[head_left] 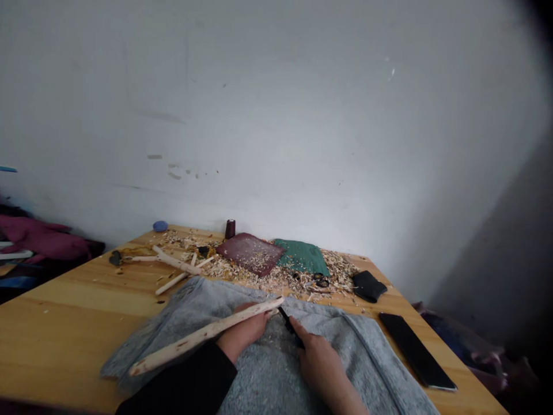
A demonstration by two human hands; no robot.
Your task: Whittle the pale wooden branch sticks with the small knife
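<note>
The person's left hand (248, 333) grips a long, pale, peeled wooden branch (206, 332) over grey woven fabric (265, 380); the right hand (320, 358) clasps a slim black tool (287, 323) beside the branch's far end.

Table (56, 328) sitting before the wall (276, 115), shavings (276, 283) filling the far side

Draped cloth (268, 374) is covering the near middle. Over it, the peeled stick (194, 339) is slanting from near left to far centre, left hand (251, 327) gripping its far half. Right hand (318, 356) is holding a narrow tool (287, 320) just right of the stick's far end. Beyond the cloth, two flat sheets are lying side by side among shavings: left sheet (248, 252), right sheet (302, 257). Spool (230, 229) is standing behind the left one. Forked branch (177, 263) is lying left of the sheets; rounded object (160, 226) is sitting behind it, near the far-left corner. Folded pouch (368, 286) is lying right of the shavings; phone (417, 350) is lying nearer, right of the cloth.
</note>
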